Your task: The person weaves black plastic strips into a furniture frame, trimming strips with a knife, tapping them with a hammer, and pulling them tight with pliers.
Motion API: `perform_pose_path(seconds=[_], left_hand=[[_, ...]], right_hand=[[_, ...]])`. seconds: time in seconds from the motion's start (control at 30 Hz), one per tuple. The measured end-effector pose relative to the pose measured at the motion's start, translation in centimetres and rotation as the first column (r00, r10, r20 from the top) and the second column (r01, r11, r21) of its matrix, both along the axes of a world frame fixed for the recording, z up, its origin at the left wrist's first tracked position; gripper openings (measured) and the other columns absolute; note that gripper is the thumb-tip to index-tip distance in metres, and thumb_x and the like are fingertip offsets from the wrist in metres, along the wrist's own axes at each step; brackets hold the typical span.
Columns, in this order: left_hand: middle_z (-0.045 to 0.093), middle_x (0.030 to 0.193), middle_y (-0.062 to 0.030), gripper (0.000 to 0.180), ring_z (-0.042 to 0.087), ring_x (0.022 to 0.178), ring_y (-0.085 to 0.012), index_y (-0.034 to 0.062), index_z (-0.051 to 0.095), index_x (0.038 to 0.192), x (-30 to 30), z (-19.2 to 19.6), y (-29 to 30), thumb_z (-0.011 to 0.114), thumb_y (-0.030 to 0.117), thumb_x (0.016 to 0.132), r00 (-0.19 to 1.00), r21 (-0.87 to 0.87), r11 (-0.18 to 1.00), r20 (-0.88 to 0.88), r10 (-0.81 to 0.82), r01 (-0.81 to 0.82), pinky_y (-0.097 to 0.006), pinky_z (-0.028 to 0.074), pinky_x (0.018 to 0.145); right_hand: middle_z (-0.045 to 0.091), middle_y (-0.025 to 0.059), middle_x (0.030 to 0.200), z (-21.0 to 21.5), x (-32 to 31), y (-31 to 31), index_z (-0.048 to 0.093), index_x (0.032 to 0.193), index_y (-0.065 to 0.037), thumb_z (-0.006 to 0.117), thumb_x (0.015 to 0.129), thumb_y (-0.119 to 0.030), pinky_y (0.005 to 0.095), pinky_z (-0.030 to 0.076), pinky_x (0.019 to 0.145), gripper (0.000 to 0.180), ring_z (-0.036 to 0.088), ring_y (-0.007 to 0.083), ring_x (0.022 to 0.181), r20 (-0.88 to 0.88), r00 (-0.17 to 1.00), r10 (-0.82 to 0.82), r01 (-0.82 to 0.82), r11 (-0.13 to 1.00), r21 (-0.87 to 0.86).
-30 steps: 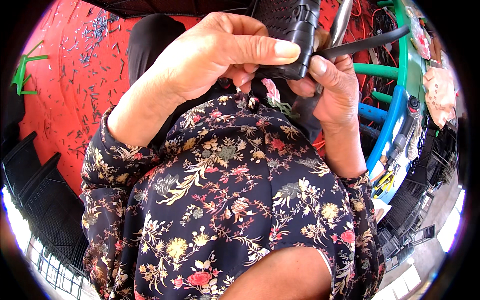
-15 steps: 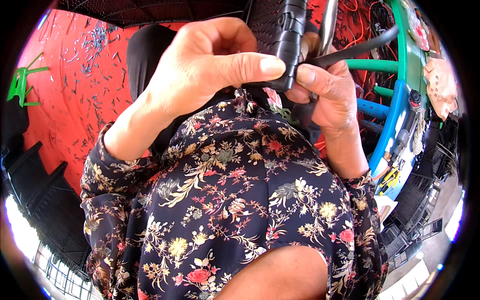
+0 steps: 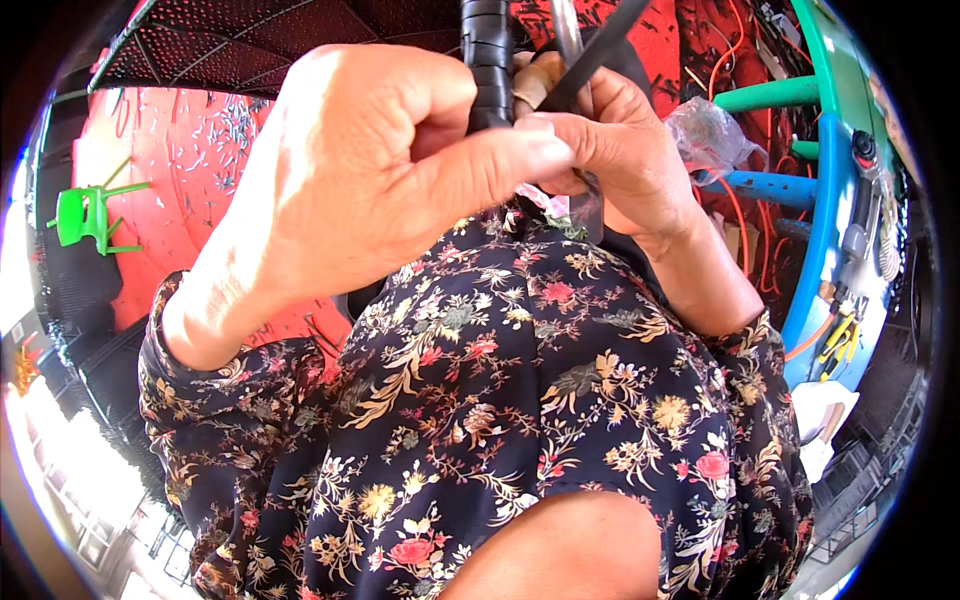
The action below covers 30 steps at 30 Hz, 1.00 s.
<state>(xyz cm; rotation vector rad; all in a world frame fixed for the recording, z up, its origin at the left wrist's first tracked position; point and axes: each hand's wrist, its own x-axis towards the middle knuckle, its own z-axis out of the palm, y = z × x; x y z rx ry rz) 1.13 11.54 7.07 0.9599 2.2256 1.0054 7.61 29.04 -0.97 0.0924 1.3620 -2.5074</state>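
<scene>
A dark rod-like edge (image 3: 487, 60), wound with overlapping bands of black plastic strip, rises between my hands. My left hand (image 3: 350, 180) is closed beside it, thumb stretched across toward my right thumb. Whatever its fingertips pinch is hidden behind the thumb. My right hand (image 3: 630, 150) is closed too, gripping a flat black plastic strip (image 3: 610, 42) whose free end points up and right. A shiny metal shaft (image 3: 566, 35) also runs down into that hand; its lower end is covered by the fingers. Something beige covers one right finger.
Dark woven mesh (image 3: 230, 45) spans the upper left. Scraps litter the red floor (image 3: 160, 230), where a small green chair (image 3: 88, 215) stands. At right, a green and blue table (image 3: 825, 250) bears cable and yellow-handled tools (image 3: 840, 340); clear plastic (image 3: 708, 140) lies nearby.
My left hand's thumb has moved off the wrapped edge to beside my right thumb. The strip's free end has swung upward. The view has shifted, showing more of the chair and mesh.
</scene>
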Motion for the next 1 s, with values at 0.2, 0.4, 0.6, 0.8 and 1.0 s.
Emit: perform_pose_path(seconds=[0.2,0.4,0.6,0.8,1.0], left_hand=[[0.041,0.056,0.0050,0.035,0.034,0.052,-0.0023,0.0044,0.049,0.061,-0.6,-1.7,-0.6,0.054,0.018,0.093,0.963,0.108,0.988,0.259,0.078,-0.110,-0.022,0.026,0.048],[0.042,0.059,0.0061,0.029,0.034,0.056,-0.0017,0.0052,0.049,0.064,0.7,-3.2,-2.2,0.060,0.015,0.089,0.930,0.235,0.933,0.312,0.194,-0.274,-0.021,0.028,0.050],[0.049,0.073,-0.0025,0.022,0.043,0.064,-0.0075,-0.0005,0.055,0.081,1.2,-4.7,-3.7,0.053,0.018,0.092,0.960,0.291,0.928,0.220,0.171,-0.232,-0.022,0.034,0.061],[0.048,0.071,-0.0026,0.022,0.042,0.064,-0.0079,0.0002,0.052,0.072,1.1,-3.8,-4.7,0.054,0.013,0.091,0.965,0.433,0.863,0.148,0.217,-0.261,-0.022,0.033,0.060],[0.041,0.062,-0.0016,0.039,0.035,0.053,-0.0104,0.0035,0.045,0.063,0.3,-2.2,-3.7,0.082,0.015,0.066,0.919,0.169,0.984,-0.379,0.109,-0.047,-0.025,0.028,0.048]], right_hand=[[0.051,-0.0019,0.065,-1.9,0.4,-0.1,0.062,0.089,-0.005,0.063,0.089,-0.015,0.0197,0.031,0.043,0.010,0.045,0.0049,0.051,-0.016,0.992,-0.123,0.117,0.969,-0.219],[0.052,-0.0010,0.066,-3.1,0.3,0.2,0.061,0.089,-0.005,0.060,0.088,-0.012,0.0205,0.030,0.043,0.007,0.047,0.0063,0.051,0.054,0.985,-0.161,0.170,0.948,-0.269],[0.051,-0.0020,0.065,-4.2,0.1,0.5,0.060,0.085,-0.006,0.063,0.087,-0.012,0.0203,0.029,0.042,0.007,0.048,0.0063,0.051,0.095,0.978,-0.186,0.206,0.933,-0.296],[0.051,-0.0027,0.065,-3.3,-0.2,-1.0,0.060,0.083,-0.007,0.065,0.085,-0.013,0.0191,0.030,0.042,0.009,0.048,0.0050,0.052,0.101,0.978,-0.181,0.204,0.925,-0.320],[0.051,-0.0002,0.067,-3.1,-0.7,-1.5,0.060,0.092,-0.006,0.062,0.087,-0.013,0.0194,0.029,0.043,0.009,0.046,0.0054,0.052,0.029,0.987,-0.157,0.160,0.964,-0.213]])
